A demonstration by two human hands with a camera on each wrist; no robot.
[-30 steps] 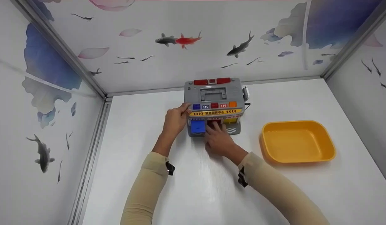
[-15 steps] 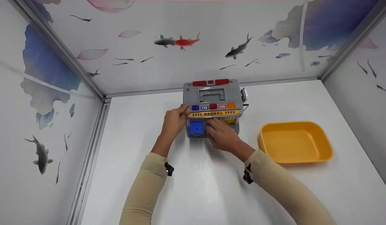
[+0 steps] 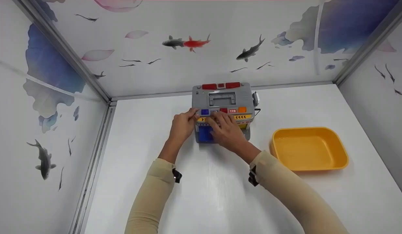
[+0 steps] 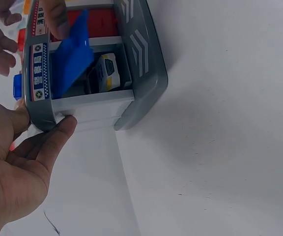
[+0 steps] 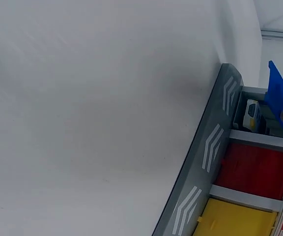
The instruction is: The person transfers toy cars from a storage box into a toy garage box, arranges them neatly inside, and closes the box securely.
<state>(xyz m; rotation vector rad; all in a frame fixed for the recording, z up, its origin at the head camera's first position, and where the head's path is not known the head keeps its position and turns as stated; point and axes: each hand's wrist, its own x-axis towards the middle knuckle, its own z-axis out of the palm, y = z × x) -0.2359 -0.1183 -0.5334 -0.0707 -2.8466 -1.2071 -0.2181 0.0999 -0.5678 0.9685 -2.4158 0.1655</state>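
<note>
A grey toy garage (image 3: 201, 94) with a red-lit roof and coloured buttons stands against the back wall. My left hand (image 3: 182, 126) grips its front left corner between thumb and fingers. Over the front edge of the roof lies my right hand (image 3: 232, 135), fingers spread, with its thumb touching the blue door (image 4: 72, 56). That door is tilted partly up. Behind it, in the left bay, sits a small white toy car (image 4: 107, 71) with yellow and dark markings. The red door (image 5: 252, 169) in the middle and the yellow door (image 5: 235, 221) beside it are down.
A yellow plastic tray (image 3: 310, 130) stands on the white table (image 3: 201, 195), right of the garage. White walls with painted fish (image 3: 196, 43) enclose the table at the back and sides. A small black rod (image 3: 258, 111) sticks out from the garage's right side.
My right hand has moved from the middle red bay up to the roof's front edge and left to the blue door. The blue door hangs lower than before. My left hand keeps its grip.
</note>
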